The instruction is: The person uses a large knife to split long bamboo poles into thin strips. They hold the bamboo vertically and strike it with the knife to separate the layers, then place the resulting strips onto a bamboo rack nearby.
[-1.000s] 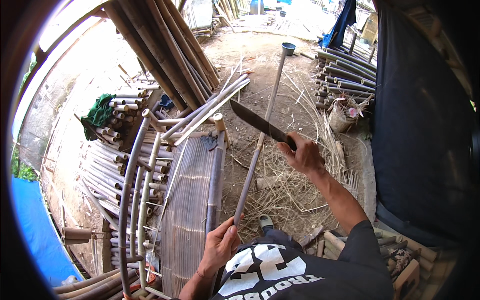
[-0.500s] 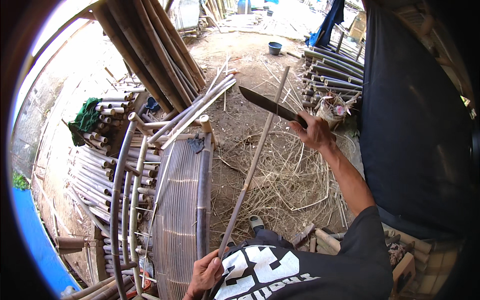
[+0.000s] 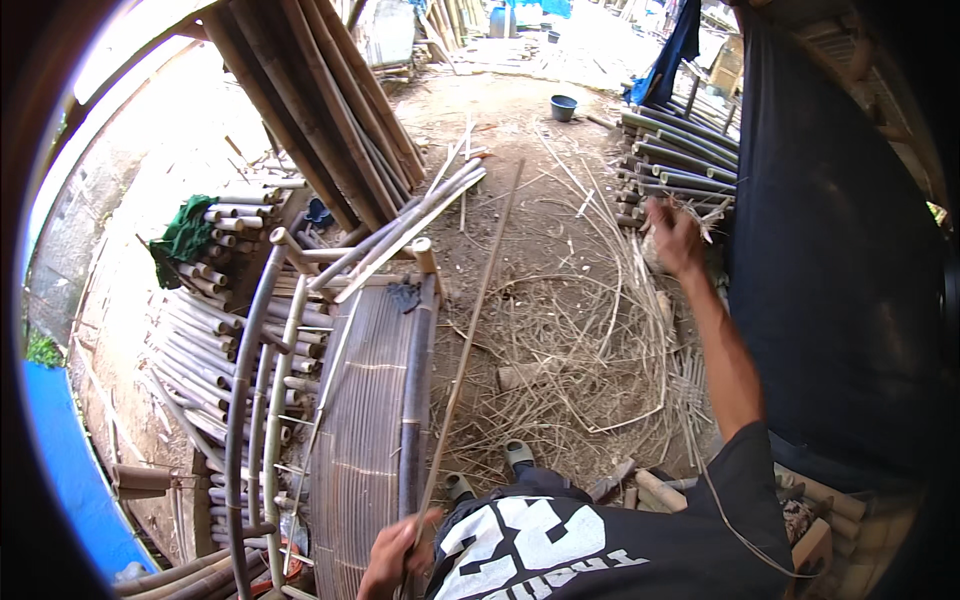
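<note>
A long, thin bamboo strip (image 3: 470, 345) slants from low in the view up and away across the littered ground. Its near end is gripped by my left hand (image 3: 398, 550), fingers closed around it, slightly blurred. My right hand (image 3: 674, 236) is raised at the upper right with the arm stretched out, apart from the strip. Its fingers look curled, but what they hold cannot be made out; no machete blade shows. A thin curved sliver (image 3: 722, 515) hangs across my right sleeve.
A slatted bamboo bench (image 3: 365, 430) stands close on my left, a grey rag (image 3: 404, 296) on its corner. Stacked bamboo poles (image 3: 190, 345) lie beyond it, more poles (image 3: 675, 150) at far right. Shavings (image 3: 590, 370) cover the ground. A black sheet (image 3: 835, 260) hangs right.
My right hand has moved up and right, away from the bamboo strip. The machete blade it held across the strip is no longer visible. The strip's far end has shifted left and looks narrower.
</note>
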Motion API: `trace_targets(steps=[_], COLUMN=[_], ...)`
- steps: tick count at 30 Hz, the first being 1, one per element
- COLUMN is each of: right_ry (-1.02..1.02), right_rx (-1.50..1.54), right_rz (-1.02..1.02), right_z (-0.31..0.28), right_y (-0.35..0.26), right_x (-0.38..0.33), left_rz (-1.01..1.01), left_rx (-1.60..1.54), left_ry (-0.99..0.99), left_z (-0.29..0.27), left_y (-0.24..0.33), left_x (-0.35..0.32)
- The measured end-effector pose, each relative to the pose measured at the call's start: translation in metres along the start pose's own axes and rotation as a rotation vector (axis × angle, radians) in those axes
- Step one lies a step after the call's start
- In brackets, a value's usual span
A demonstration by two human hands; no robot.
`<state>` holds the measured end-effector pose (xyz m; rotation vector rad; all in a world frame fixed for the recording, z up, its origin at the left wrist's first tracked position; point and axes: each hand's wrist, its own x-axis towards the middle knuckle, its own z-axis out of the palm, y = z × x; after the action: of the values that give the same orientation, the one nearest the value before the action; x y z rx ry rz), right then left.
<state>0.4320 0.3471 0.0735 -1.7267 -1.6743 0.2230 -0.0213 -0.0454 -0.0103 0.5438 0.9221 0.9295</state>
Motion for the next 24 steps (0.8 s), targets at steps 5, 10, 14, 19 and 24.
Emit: trace_targets(steps=[5,10,14,19,24], right_ry=[0.01,-0.144,-0.05,-0.145,-0.244], right_rx=[0.081,0.082,0.023,0.123,-0.054], right_rz=[-0.77,-0.895,-0.645,-0.789,-0.398], right_z=[0.097,0.101,0.088,0.086,0.072], right_y=[-0.08,-0.114,-0.085,-0.094,-0.083], right_x=[-0.136,-0.184,-0.132,-0.163,-0.117], left_rz=[0.106,0.066,0.124,0.116,0.067], left_rx=[-0.163,-0.172,-0.085,-0.049,0.072], left_ry=[-0.026,-0.002,-0.065,-0.038,-0.026], left_z=[0.056,0.08,0.088,0.086,0.091], left_y=[0.059,0.068,0.058,0.056,0.055], left_x=[0.106,0.131,0.107,0.096,0.086])
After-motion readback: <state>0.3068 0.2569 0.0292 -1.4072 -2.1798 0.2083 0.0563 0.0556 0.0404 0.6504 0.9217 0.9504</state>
